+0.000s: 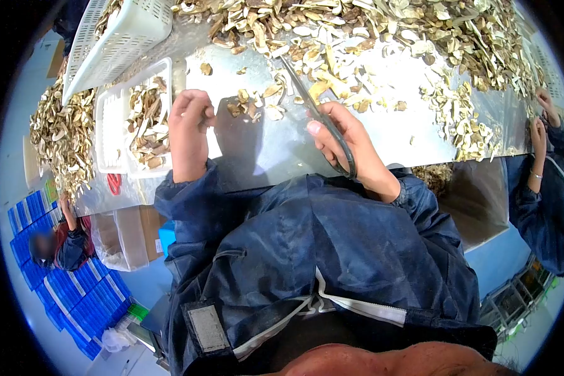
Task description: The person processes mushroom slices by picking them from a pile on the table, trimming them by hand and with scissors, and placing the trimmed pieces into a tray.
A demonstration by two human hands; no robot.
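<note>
My right hand (357,150) is wrapped round the dark handles of a pair of scissors (303,88). The blades point away from me, and their tips reach the near edge of the dried mushroom slices (332,59). My left hand (190,135) hovers at the table's near side with its fingers curled closed; whether anything sits inside them is hidden. A few loose mushroom pieces (247,105) lie on the metal table (263,147) between my two hands. Left of my left hand stands a white tray (169,94) partly filled with mushroom slices.
A large heap of mushroom slices (464,31) covers the far side. A white perforated basket (122,44) stands tilted at the upper left. Red-handled scissors (113,183) lie near the left edge. Co-workers' hands show at the right (545,113) and far left (67,207).
</note>
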